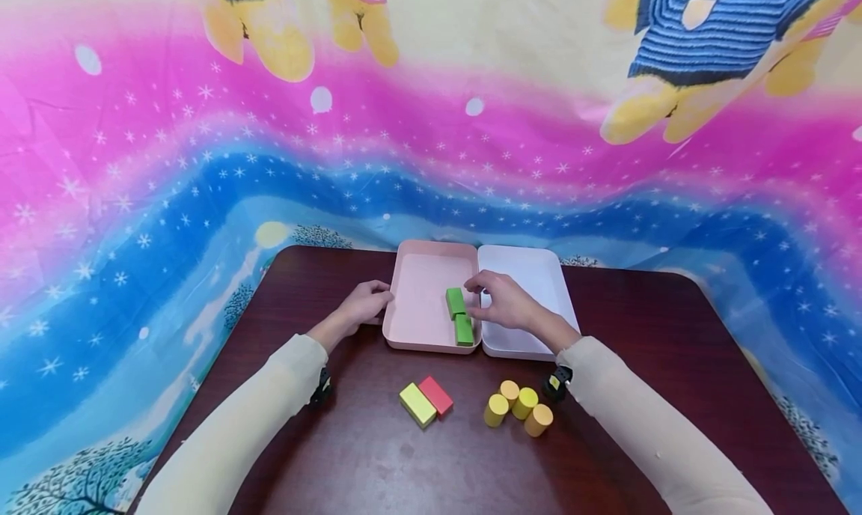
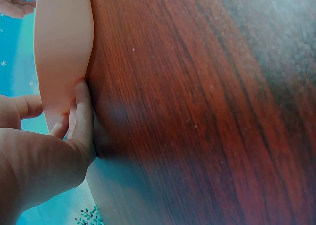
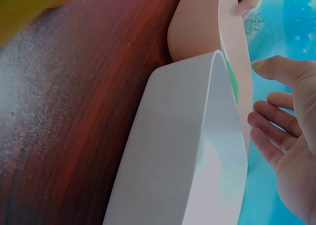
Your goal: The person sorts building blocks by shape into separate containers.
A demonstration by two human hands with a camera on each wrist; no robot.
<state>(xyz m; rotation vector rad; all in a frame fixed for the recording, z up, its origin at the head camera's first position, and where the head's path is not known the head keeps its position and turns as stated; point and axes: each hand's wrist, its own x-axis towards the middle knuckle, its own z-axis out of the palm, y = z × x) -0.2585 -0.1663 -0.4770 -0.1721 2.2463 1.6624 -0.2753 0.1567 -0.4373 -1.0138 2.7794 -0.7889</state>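
At the left side of a pink tray (image 1: pixel 423 298), my left hand (image 1: pixel 369 302) holds the edge. The left wrist view shows its fingers (image 2: pixel 83 109) against the tray's outer wall (image 2: pixel 63 47), with another finger at the rim. Two green blocks (image 1: pixel 456 303) lie end to end inside the pink tray near its right wall. Just right of them hovers my right hand (image 1: pixel 506 302), over where the pink and white trays meet. Its thumb and fingers are apart with nothing between them, as the right wrist view shows. The white tray (image 1: pixel 532 343) is partly hidden beneath this hand.
In front of the trays, a yellow block (image 1: pixel 418 405) and a red block (image 1: pixel 436 397) lie side by side on the dark wooden table (image 1: pixel 323 455). Several yellow and orange cylinders (image 1: pixel 525 403) stand to their right. A patterned cloth (image 1: pixel 431 126) hangs behind the table.
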